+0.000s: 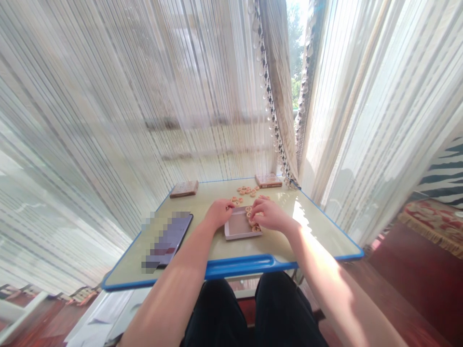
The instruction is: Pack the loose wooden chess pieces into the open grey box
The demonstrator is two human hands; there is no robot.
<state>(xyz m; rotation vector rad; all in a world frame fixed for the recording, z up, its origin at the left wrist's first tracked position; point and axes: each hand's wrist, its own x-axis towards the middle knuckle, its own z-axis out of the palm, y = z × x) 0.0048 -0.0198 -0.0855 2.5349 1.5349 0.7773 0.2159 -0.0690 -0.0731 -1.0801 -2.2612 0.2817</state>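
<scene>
A small open white box [237,226] lies in the middle of a blue-rimmed table [238,264]. Several round wooden game pieces [247,191] are scattered just beyond it, and a few sit along the box's right side. My left hand [219,212] rests at the box's far left corner, fingers curled in a pinch on a piece. My right hand [269,214] hovers over the box's right edge, fingers bent and pinching pieces there.
A dark phone [170,239] lies flat on the table's left. Two flat wooden boxes sit at the far edge, one on the left [184,189] and one on the right [268,180]. Sheer curtains [144,96] hang close behind the table. A patterned rug [432,219] lies at right.
</scene>
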